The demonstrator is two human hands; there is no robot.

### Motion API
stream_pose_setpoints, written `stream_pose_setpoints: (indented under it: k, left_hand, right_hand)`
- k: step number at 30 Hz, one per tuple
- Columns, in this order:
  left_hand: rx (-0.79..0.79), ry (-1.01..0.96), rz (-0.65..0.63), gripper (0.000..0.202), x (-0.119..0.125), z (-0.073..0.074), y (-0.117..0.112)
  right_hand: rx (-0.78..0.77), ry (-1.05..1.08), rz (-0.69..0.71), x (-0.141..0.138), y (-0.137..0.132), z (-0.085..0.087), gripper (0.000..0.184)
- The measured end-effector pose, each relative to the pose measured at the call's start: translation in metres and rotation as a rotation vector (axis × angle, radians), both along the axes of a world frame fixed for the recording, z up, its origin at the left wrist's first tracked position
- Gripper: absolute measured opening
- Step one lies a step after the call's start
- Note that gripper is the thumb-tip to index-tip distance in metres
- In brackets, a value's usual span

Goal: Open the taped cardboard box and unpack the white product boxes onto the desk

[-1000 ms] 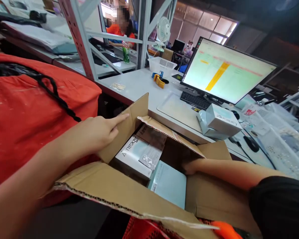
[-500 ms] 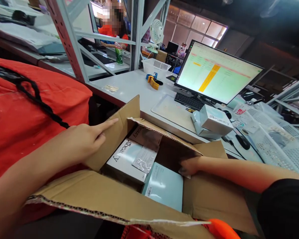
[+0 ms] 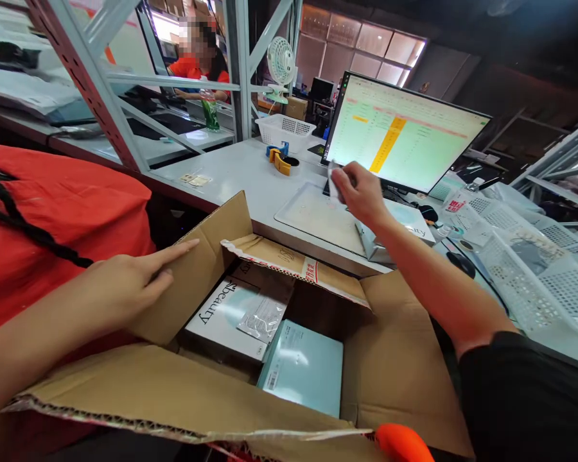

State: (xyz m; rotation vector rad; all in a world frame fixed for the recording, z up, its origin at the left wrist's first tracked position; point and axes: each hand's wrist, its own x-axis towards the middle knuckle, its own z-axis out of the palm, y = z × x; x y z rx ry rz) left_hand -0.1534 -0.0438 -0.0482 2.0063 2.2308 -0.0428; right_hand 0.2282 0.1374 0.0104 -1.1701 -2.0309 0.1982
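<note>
Over the white surface (image 3: 236, 172), your right hand (image 3: 365, 196) pinches a small whitish piece (image 3: 334, 186) before the monitor (image 3: 421, 138), probably light and flimsy, best held by its edge, while your left hand (image 3: 125, 289) lies loosely open, index extended, at the carton flap (image 3: 214, 239).
</note>
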Motion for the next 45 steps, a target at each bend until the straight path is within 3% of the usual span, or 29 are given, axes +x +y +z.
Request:
stream_pose_setpoints:
  k: [3,5,8,10,12,13,15,18,21,23,25,27,29,31,33,35,37,40,42,45]
  left_hand:
    - [-0.014,0.000,-0.001,0.071,0.003,0.004,-0.003]
    - [-0.021,-0.032,-0.011,0.068,0.007,0.009,-0.009]
    - [-0.017,-0.022,-0.022,0.066,0.014,0.016,-0.015]
    - [-0.001,-0.018,-0.044,0.065,0.018,0.018,-0.013]
    - [0.003,-0.024,-0.025,0.064,0.020,0.017,-0.009]
    - [-0.006,-0.023,-0.003,0.065,0.021,0.017,-0.006]
    - [-0.022,-0.019,0.029,0.065,0.023,0.015,-0.003]
    - [-0.011,-0.018,-0.004,0.065,0.026,0.015,-0.003]
    - [-0.008,-0.009,-0.015,0.065,0.028,0.018,-0.008]
    - [-0.007,-0.022,-0.023,0.064,0.028,0.019,-0.010]
    - [-0.003,-0.049,-0.042,0.065,0.027,0.020,-0.011]
    - [-0.006,-0.058,-0.045,0.065,0.025,0.020,-0.011]
    - [-0.023,-0.056,-0.035,0.065,0.024,0.019,-0.010]
    - [-0.026,-0.058,-0.047,0.065,0.022,0.019,-0.008]
    - [-0.018,-0.056,-0.066,0.065,0.022,0.018,-0.006]
    - [-0.013,-0.052,-0.075,0.065,0.023,0.019,-0.005]
    - [-0.025,-0.061,-0.060,0.066,0.025,0.022,-0.006]
    - [-0.039,-0.078,-0.037,0.066,0.029,0.025,-0.008]
    - [-0.044,-0.064,-0.025,0.067,0.030,0.024,-0.008]
    - [-0.038,-0.022,-0.024,0.068,0.028,0.019,-0.003]
  right_hand:
    - [-0.085,-0.206,-0.231,-0.009,0.049,-0.022,0.046]
    - [-0.119,-0.230,-0.202,-0.012,0.043,-0.033,0.044]
    - [-0.138,-0.138,0.086,-0.016,-0.018,-0.045,0.029]
    - [-0.261,-0.165,0.437,-0.020,-0.074,-0.056,0.027]
    - [-0.433,-0.346,0.751,-0.028,-0.121,-0.073,0.027]
    - [-0.485,-0.465,0.805,-0.033,-0.138,-0.084,0.028]
    - [-0.511,-0.676,0.733,-0.045,-0.154,-0.112,0.039]
    - [-0.441,-0.850,0.530,-0.060,-0.138,-0.155,0.067]
    - [-0.357,-0.980,0.648,-0.066,-0.110,-0.183,0.075]
    - [-0.312,-1.037,0.740,-0.067,-0.102,-0.190,0.074]
    - [-0.263,-1.066,0.753,-0.067,-0.106,-0.187,0.062]
    - [-0.230,-1.062,0.789,-0.066,-0.117,-0.168,0.046]
    - [-0.216,-0.918,0.839,-0.059,-0.125,-0.133,0.036]
    - [-0.127,-0.624,0.778,-0.046,-0.119,-0.087,0.033]
    - [0.101,-0.355,0.499,-0.030,-0.095,-0.044,0.034]
    - [0.297,-0.241,0.095,-0.013,-0.057,-0.018,0.037]
    - [0.279,-0.292,-0.151,0.000,-0.019,-0.015,0.042]
    - [-0.036,-0.551,-0.169,0.011,0.013,-0.038,0.043]
    - [-0.153,-0.618,-0.090,0.010,0.008,-0.052,0.043]
    - [-0.152,-0.464,0.095,-0.008,-0.034,-0.057,0.033]
